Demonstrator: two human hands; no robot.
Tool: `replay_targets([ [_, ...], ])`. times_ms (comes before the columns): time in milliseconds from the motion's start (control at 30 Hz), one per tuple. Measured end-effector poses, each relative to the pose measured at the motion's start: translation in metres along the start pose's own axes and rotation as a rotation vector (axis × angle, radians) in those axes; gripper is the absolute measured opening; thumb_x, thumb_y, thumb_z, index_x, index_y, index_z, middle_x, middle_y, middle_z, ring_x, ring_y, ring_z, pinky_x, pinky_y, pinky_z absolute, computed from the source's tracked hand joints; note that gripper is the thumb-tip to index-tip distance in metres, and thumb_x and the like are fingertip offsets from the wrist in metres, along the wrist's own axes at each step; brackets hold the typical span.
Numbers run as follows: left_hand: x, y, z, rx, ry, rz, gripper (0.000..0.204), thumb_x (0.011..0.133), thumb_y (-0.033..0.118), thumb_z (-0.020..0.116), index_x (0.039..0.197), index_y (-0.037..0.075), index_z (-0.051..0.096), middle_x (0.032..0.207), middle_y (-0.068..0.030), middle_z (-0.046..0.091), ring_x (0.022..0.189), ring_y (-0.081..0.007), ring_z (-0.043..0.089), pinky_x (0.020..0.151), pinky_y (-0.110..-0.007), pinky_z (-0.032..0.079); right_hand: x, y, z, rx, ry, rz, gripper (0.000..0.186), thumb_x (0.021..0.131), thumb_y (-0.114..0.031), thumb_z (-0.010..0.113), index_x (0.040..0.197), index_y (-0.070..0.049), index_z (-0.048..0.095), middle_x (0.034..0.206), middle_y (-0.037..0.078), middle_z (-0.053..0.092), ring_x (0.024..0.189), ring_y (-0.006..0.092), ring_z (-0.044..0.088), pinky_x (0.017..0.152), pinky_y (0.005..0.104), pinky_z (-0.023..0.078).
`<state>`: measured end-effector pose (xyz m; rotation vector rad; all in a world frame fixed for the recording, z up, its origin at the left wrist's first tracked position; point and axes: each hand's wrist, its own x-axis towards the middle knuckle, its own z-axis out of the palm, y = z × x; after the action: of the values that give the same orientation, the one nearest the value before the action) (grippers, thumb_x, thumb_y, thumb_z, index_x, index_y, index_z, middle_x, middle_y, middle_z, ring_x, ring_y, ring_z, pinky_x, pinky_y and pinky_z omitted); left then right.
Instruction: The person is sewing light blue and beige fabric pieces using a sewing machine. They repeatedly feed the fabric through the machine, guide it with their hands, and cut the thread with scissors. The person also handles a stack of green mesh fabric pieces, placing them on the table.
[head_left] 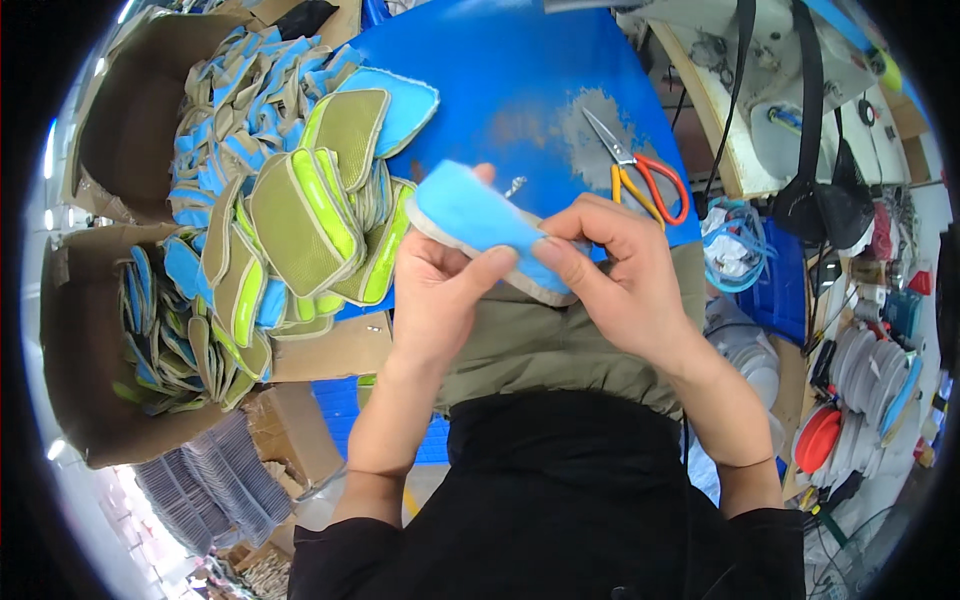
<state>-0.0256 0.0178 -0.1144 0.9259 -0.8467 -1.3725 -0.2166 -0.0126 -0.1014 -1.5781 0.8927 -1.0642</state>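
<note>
Head view: 2 bare hands of 1 person, close together over the near edge of the worktop (470,70)
Left hand: the left hand (440,295) is clamped on the blue pad (478,212), thumb on the near face, fingers mostly hidden behind it
Right hand: the right hand (632,275) pinches the same pad at its right end, thumb and fingertips pressed on the pale border
Blue pad: between the 2 hands, held up and tilted, blue face showing, pale grey border along its lower edge
Shiny scrap: a small shiny scrap (515,187) on the worktop, just beyond the gap between the hands
Scissors: the scissors (624,160), with 1 red and 1 yellow-orange handle, beyond the right hand, blades pointing away from it
Green-edged pads: a heap of green-edged pads (300,215), left of the left hand and near it
Upper box: a cardboard box (130,135), far left of and beyond the left hand, beside a pile of blue and grey pieces (235,110)
Lower box: a second carton (85,340), well left of the left hand, with more pads in it
Olive cloth: the olive cloth (565,350), under and nearer the person than both hands
Blue tubing: coiled blue tubing (740,268), to the right of the right hand
</note>
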Motion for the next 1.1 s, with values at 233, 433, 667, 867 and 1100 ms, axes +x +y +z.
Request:
replay_targets([
  [233, -0.003, -0.003, -0.032, -0.039, -0.091, -0.156, 0.035, 0.088, 0.005, 0.08, 0.119, 0.002, 0.065, 0.101, -0.0059, 0.075, 0.091, -0.0147, 0.071, 0.078, -0.027, 0.055, 0.011, -0.014, 0.0, -0.118, -0.088, -0.145, 0.008, 0.09, -0.007, 0.075, 0.092, 0.0, 0.07, 0.078, 0.009, 0.063, 0.068, 0.0211, 0.059, 0.062, 0.0326, 0.043],
  [433, -0.024, 0.038, -0.064, 0.84, -0.115, 0.346, 0.031, 0.082, 0.015, 0.085, 0.106, 0.004, 0.068, 0.103, -0.0096, 0.073, 0.098, -0.0204, 0.069, 0.085, -0.035, 0.051, 0.007, -0.004, -0.01, -0.227, -0.294, -0.161, 0.008, 0.089, -0.006, 0.074, 0.089, -0.001, 0.068, 0.078, 0.011, 0.064, 0.068, 0.0253, 0.062, 0.059, 0.0357, 0.043],
  [667, 0.03, 0.051, -0.027, 0.995, -0.703, 0.376, 0.029, 0.077, 0.013, 0.087, 0.098, 0.01, 0.067, 0.111, -0.0071, 0.073, 0.123, -0.0275, 0.065, 0.121, -0.056, 0.03, 0.01, -0.008, -0.016, -0.249, -0.405, -0.112, 0.009, 0.088, -0.007, 0.074, 0.087, -0.001, 0.067, 0.079, 0.011, 0.065, 0.069, 0.0281, 0.064, 0.059, 0.036, 0.045],
  [867, 0.041, 0.037, -0.033, 0.893, -0.748, 0.272, 0.021, 0.079, 0.01, 0.085, 0.089, 0.009, 0.066, 0.096, -0.0033, 0.071, 0.095, -0.0229, 0.068, 0.108, -0.047, 0.041, 0.007, -0.006, -0.026, -0.288, -0.392, -0.091, 0.009, 0.088, -0.007, 0.073, 0.086, 0.0, 0.067, 0.079, 0.012, 0.067, 0.07, 0.029, 0.065, 0.061, 0.037, 0.046],
  [1100, 0.038, 0.03, -0.033, 0.667, -0.628, 0.072, 0.018, 0.085, 0.006, 0.081, 0.083, 0.003, 0.064, 0.09, -0.0075, 0.07, 0.081, -0.0135, 0.063, 0.071, -0.028, 0.048, 0.006, 0.002, -0.028, -0.253, -0.346, -0.05, 0.01, 0.088, -0.009, 0.073, 0.086, 0.0, 0.068, 0.076, 0.008, 0.062, 0.068, 0.0222, 0.058, 0.061, 0.034, 0.041],
])
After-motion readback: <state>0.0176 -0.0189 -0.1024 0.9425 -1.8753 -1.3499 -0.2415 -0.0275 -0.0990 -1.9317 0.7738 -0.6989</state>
